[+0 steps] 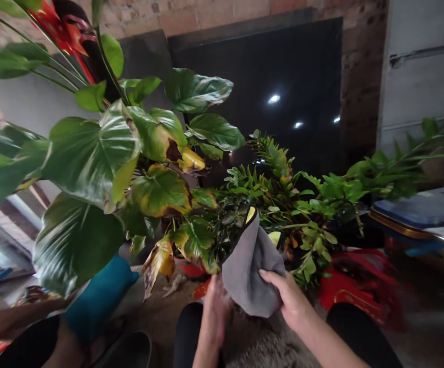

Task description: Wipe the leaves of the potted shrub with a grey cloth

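A grey cloth (253,268) with a dark and yellow edge hangs in front of the plants, folded to a peak at its top. My right hand (285,296) grips its lower right side, with the thumb lying over the front of the fabric. Close by the cloth's lower left edge is my left hand (217,309). It is smeared by motion, so its fingers cannot be made out. Just behind the cloth grow small-leaved green plants (271,179). To the left stands a big-leaved plant (95,153), some of whose leaves are yellow and brown at the edges.
Another person's arm (22,319) reaches in at the lower left, near a teal thing (99,299). A red plastic bag (359,291) lies on the right, below a blue-topped box (421,212). Dark panels (260,66) lean against a brick wall (222,18) at the back.
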A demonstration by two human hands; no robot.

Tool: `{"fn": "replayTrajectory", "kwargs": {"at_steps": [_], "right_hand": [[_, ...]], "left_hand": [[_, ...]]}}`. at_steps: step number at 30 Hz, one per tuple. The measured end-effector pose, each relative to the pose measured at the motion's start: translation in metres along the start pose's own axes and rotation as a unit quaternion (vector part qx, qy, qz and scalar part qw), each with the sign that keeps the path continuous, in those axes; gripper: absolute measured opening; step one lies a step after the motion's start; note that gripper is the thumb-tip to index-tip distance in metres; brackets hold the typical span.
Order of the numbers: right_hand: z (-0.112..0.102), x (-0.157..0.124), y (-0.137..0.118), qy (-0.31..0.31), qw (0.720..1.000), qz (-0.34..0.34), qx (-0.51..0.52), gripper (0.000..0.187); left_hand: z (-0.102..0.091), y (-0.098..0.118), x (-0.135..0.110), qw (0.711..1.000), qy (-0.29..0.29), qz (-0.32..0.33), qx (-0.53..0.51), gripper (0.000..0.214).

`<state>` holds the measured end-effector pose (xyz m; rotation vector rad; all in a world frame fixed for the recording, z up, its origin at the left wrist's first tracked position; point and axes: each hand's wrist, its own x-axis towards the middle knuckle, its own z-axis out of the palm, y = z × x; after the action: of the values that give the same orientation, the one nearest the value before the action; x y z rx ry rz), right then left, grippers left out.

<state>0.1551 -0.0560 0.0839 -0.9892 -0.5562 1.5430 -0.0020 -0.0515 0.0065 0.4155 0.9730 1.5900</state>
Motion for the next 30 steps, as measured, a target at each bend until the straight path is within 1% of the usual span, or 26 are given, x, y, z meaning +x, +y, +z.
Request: {"fn": "replayTrajectory", "kwargs": {"at_steps": [1, 2, 3, 5, 7, 9, 12, 14, 16, 18, 19, 20, 21, 22, 23, 24, 25, 26, 27, 28, 30], "right_hand": [[-0.002, 0.001, 0.004, 0.008, 1.000, 0.002, 0.002, 0.036], [-0.005, 0.002, 0.010, 0.016, 1.000, 0.007, -0.001, 0.035], [-0.008, 0.000, 0.017, 0.020, 1.000, 0.013, -0.010, 0.034], [-0.012, -0.004, 0.029, 0.026, 0.998, 0.018, -0.045, 0.030], [-0.015, -0.008, 0.033, 0.029, 0.996, 0.014, -0.083, 0.027], [-0.016, -0.012, 0.030, 0.027, 0.993, 0.007, -0.116, 0.026], [-0.020, -0.015, 0.018, 0.010, 0.987, 0.011, -0.163, 0.024], [-0.027, -0.016, 0.010, -0.034, 0.982, 0.016, -0.187, 0.021], [-0.037, -0.012, 0.001, -0.110, 0.972, 0.029, -0.207, 0.017], [-0.049, -0.001, -0.012, -0.200, 0.947, 0.053, -0.246, 0.016], [-0.054, 0.008, -0.021, -0.228, 0.934, 0.060, -0.267, 0.018], [-0.059, 0.019, -0.030, -0.230, 0.929, 0.057, -0.283, 0.018], [-0.064, 0.032, -0.039, -0.203, 0.935, 0.042, -0.286, 0.018], [-0.067, 0.045, -0.047, -0.148, 0.950, 0.017, -0.275, 0.019], [-0.070, 0.059, -0.053, -0.076, 0.965, -0.009, -0.251, 0.021], [-0.072, 0.073, -0.056, -0.007, 0.975, -0.031, -0.219, 0.023], [-0.074, 0.085, -0.057, 0.040, 0.980, -0.045, -0.191, 0.027], [-0.076, 0.095, -0.054, 0.058, 0.983, -0.050, -0.169, 0.033], [-0.078, 0.103, -0.048, 0.049, 0.985, -0.051, -0.155, 0.038], [-0.079, 0.110, -0.041, 0.022, 0.988, -0.050, -0.144, 0.041], [-0.082, 0.117, -0.024, -0.043, 0.991, -0.047, -0.120, 0.040]], "left_hand": [[0.003, -0.008, -0.014, 0.998, -0.051, -0.030, -0.024, 0.049], [0.007, -0.014, -0.027, 0.995, -0.066, -0.050, -0.046, 0.047], [0.013, -0.019, -0.037, 0.993, -0.064, -0.074, -0.060, 0.043], [0.026, -0.022, -0.051, 0.990, -0.009, -0.123, -0.073, 0.034], [0.039, -0.017, -0.057, 0.982, 0.038, -0.167, -0.076, 0.028], [0.051, -0.008, -0.058, 0.977, 0.061, -0.188, -0.077, 0.022], [0.061, -0.001, -0.056, 0.978, 0.073, -0.186, -0.063, 0.017], [0.062, -0.002, -0.055, 0.979, 0.071, -0.185, -0.048, 0.016], [0.060, -0.007, -0.053, 0.978, 0.066, -0.196, -0.038, 0.017], [0.058, -0.011, -0.052, 0.975, 0.064, -0.209, -0.038, 0.018], [0.057, -0.011, -0.051, 0.974, 0.067, -0.213, -0.041, 0.018], [0.057, -0.011, -0.051, 0.973, 0.077, -0.213, -0.043, 0.017], [0.058, -0.009, -0.051, 0.973, 0.089, -0.207, -0.046, 0.016], [0.059, -0.006, -0.051, 0.974, 0.103, -0.199, -0.047, 0.015], [0.062, -0.002, -0.051, 0.975, 0.111, -0.188, -0.047, 0.015], [0.066, 0.004, -0.051, 0.977, 0.111, -0.176, -0.049, 0.015], [0.072, 0.011, -0.051, 0.980, 0.103, -0.165, -0.048, 0.016], [0.078, 0.019, -0.050, 0.983, 0.087, -0.153, -0.045, 0.017], [0.086, 0.030, -0.049, 0.987, 0.068, -0.143, -0.040, 0.017], [0.095, 0.041, -0.048, 0.989, 0.052, -0.133, -0.034, 0.018], [0.114, 0.064, -0.043, 0.993, 0.028, -0.114, -0.024, 0.015]]}}
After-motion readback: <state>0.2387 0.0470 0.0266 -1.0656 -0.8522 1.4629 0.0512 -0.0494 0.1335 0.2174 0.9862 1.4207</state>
